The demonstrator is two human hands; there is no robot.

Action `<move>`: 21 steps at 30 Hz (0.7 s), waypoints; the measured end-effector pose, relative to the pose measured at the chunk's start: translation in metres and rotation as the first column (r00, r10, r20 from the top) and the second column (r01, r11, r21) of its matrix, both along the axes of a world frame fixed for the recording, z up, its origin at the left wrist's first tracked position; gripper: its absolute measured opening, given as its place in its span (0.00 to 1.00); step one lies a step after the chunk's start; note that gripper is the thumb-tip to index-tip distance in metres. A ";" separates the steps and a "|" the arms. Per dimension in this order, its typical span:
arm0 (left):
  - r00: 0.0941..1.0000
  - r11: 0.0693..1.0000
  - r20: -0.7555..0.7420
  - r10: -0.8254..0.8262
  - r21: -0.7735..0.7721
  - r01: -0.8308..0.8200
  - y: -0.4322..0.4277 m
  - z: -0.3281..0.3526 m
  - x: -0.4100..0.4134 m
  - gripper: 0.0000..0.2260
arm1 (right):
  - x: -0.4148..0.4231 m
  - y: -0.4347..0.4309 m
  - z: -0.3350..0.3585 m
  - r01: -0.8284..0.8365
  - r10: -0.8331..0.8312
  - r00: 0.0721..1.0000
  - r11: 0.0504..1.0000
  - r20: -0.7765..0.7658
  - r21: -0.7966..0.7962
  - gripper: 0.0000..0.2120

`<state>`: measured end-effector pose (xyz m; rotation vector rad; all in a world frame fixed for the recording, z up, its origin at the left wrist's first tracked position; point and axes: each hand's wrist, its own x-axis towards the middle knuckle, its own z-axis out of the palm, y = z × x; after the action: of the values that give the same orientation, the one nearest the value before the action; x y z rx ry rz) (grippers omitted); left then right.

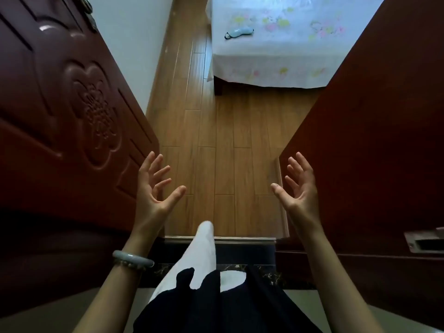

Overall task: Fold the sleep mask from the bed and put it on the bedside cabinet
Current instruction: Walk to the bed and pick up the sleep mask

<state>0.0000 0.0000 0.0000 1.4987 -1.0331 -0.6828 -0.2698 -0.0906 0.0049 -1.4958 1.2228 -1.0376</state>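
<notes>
Left hand: raised at the doorway, palm turned inward, fingers spread wide, holding nothing. A pale bangle sits on that wrist.

Right hand: raised opposite, equally spread, also empty.

Between and below them: your leading foot at the threshold, carved door swung open on the left, dark frame on the right.

Beyond: wooden floor running up to the bed, which wears a pale flowered sheet.

Sleep mask: pale blue, dark strap looping off its left end, lying flat near the bed's left edge, well apart from both hands.

Handling, as judged: light, soft and limp; it should fold easily yet spring open if released. Take it by the padded body, one hand at each end, and keep the loose strap tucked inside the fold.

Bedside cabinet: not in view.
</notes>
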 end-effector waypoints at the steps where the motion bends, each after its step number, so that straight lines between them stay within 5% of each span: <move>1: 1.000 1.000 0.004 0.003 -0.001 -0.003 -0.010 0.000 0.004 0.39 | 0.004 -0.009 0.000 0.007 -0.007 1.000 1.000 -0.002 0.003 0.37; 21: 0.994 0.994 0.013 -0.109 -0.013 0.109 -0.307 0.007 0.124 0.39 | 0.105 -0.283 0.013 0.110 -0.110 0.994 0.994 0.018 0.010 0.36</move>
<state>0.1238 -0.3071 0.0068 1.4442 -1.1329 -0.7428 -0.1644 -0.3731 0.0183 -1.4224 1.3077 -1.1148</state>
